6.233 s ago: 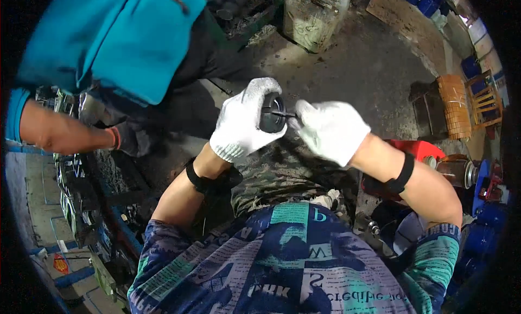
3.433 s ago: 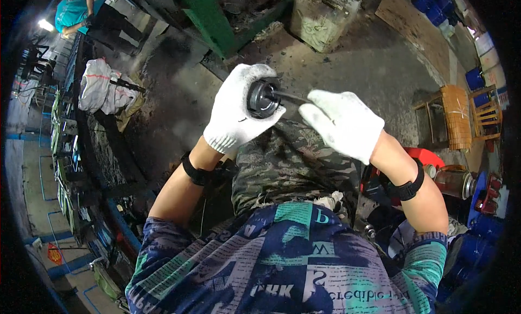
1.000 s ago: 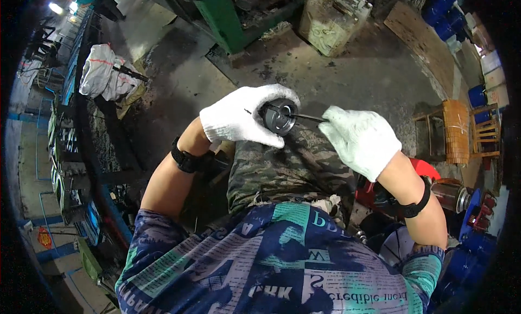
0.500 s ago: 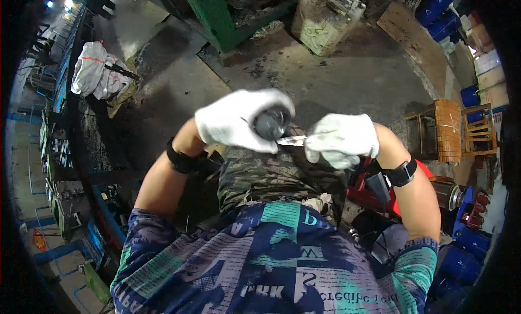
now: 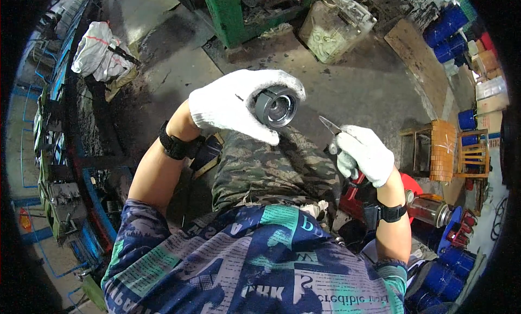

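My left hand (image 5: pixel 233 105), in a white glove, grips a round dark metal part (image 5: pixel 275 106) with a shiny hollow centre, its open face turned up toward me. My right hand (image 5: pixel 364 154), also gloved, is closed around a thin pointed metal tool (image 5: pixel 329 125) whose tip points up and left. The tool tip sits apart from the round part, a short way to its right and below. Both hands are held above my camouflage-trousered lap (image 5: pixel 271 167).
A cloudy plastic jerrycan (image 5: pixel 334 26) stands on the stained concrete floor ahead beside a green metal frame (image 5: pixel 230 18). A white sack (image 5: pixel 97 48) lies far left. Wooden stools (image 5: pixel 442 151), blue drums (image 5: pixel 450 32), and a red item (image 5: pixel 410 186) crowd the right.
My right hand has pulled the pointed tool out and away from the round part, down to the right. My left hand has turned the part so its hollow faces up.
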Tool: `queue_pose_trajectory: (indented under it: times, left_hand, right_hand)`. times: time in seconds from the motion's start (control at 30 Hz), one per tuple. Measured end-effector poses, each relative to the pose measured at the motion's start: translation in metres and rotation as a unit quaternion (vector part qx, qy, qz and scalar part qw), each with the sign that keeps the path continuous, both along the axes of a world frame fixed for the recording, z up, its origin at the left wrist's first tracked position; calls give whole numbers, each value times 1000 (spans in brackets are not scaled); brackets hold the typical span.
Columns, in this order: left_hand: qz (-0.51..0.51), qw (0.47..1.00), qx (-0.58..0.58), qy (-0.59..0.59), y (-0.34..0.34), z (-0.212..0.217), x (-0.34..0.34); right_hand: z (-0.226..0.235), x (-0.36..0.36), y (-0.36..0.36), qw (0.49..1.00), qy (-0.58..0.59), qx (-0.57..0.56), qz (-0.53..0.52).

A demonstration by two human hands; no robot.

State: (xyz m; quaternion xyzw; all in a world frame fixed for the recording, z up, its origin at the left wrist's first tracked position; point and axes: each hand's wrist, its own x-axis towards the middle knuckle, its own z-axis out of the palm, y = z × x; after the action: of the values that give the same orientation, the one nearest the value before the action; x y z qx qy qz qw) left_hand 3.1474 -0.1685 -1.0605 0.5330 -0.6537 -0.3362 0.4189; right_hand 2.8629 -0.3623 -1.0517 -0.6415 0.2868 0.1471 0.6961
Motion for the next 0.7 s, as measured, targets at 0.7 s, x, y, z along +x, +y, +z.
queue_pose_trajectory:
  times: [0.7]
  left_hand:
    - [-8,994,63,-87,12,-18,30]
  right_hand:
    - [1,117,45,977,81,-54,188]
